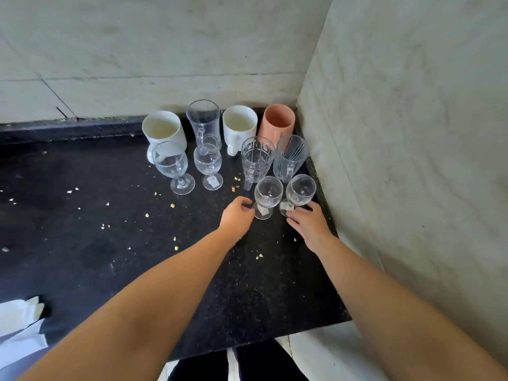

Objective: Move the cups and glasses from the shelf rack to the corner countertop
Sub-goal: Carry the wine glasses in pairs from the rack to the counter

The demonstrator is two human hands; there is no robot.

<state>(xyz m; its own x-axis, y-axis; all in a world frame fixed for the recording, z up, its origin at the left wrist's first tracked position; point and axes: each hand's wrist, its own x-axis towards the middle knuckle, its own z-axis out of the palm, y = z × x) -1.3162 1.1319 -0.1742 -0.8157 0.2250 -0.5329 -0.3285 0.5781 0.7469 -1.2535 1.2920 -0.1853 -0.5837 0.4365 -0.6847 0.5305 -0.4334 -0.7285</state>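
Black speckled bench (110,243) filling the lower left and centre of the frame, meeting pale stone walls (412,133) at a corner in the upper right; cups and glasses gathered upright in that corner.

Back row along the wall, left to right: white mug (164,132); tall clear glass (204,122); second white mug (239,127); salmon-pink tumbler (277,122).

Middle row: stemmed glass (173,166) in front of the left mug; smaller stemmed glass (209,168) just right of it, white tag on its foot; patterned glass mug (257,160); ribbed glass mug (290,157) close against the right wall.

Front row, centre right of the frame: two small wine glasses standing side by side on the bench, near but apart.

Left hand (237,215) at the foot of the left wine glass (267,194); fingers (245,202) curled, tips at the stem and foot, seemingly pinching, though exact contact hard to make out through the glass.

Right hand (309,224) at the foot of the right wine glass (300,191); fingers (294,220) lightly bent, closed around the foot and low stem, thumb up on the right side.

Pale crumbs (173,205) scattered over the bench; white paper (20,312) at the lower left edge of the frame.
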